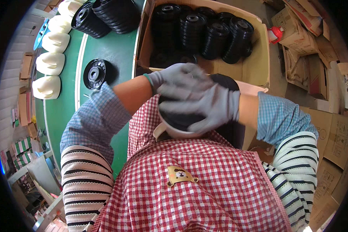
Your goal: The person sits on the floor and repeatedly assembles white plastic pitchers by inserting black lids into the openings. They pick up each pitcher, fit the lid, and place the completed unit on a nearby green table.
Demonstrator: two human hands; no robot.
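Note:
In my lap sits a cream round plastic housing [176, 131] with a small loop-like lug on its left side. A black disc [178, 116] fills its top. My right hand [216, 104], in a grey glove, lies across the disc with fingers stretched out and apart, blurred by motion. Just beyond it is my left hand [178, 79], gloved too, over the far edge of the disc. Its fingers are smeared and partly behind the right hand, so their grip cannot be made out.
On the green table [120, 150] to the left lie a single black wheel-like disc [95, 73], stacked black discs [116, 15] and a row of cream housings [50, 63]. Ahead stands a carton [255, 71] of black disc stacks. Cardboard boxes [328, 127] and a red bottle [275, 34] are at right.

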